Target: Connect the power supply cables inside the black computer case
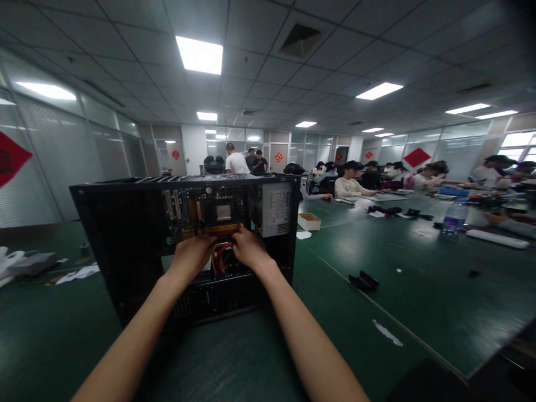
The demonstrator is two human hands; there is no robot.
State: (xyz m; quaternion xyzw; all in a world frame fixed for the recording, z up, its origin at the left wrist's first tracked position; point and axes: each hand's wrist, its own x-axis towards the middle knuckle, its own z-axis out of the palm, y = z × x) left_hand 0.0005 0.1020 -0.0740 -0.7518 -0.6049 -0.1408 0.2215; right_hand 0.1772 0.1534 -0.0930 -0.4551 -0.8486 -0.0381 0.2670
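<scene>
A black computer case (90, 234) stands on the table with its open side facing me. Inside, a motherboard (201, 201) carries pale and yellow slots and a bare square processor socket area. Across its lower edge runs a narrow orange-red strip, a memory stick (223, 229) by its shape. My left hand (193, 254) pinches at the strip's left end, fingertips partly hidden. At the right end, my right hand (250, 248) has its fingers bent and closed on it. Red and yellow cables (219, 259) hang just below, between both hands. A silver power supply (277, 209) fills the upper right corner.
The green table (326, 312) stretches right, with a small box (309, 221), a black plastic part (364, 281), a paper scrap (387, 333) and a water bottle (454, 218). Grey and white items (33, 262) lie at left. Several people sit or stand farther back.
</scene>
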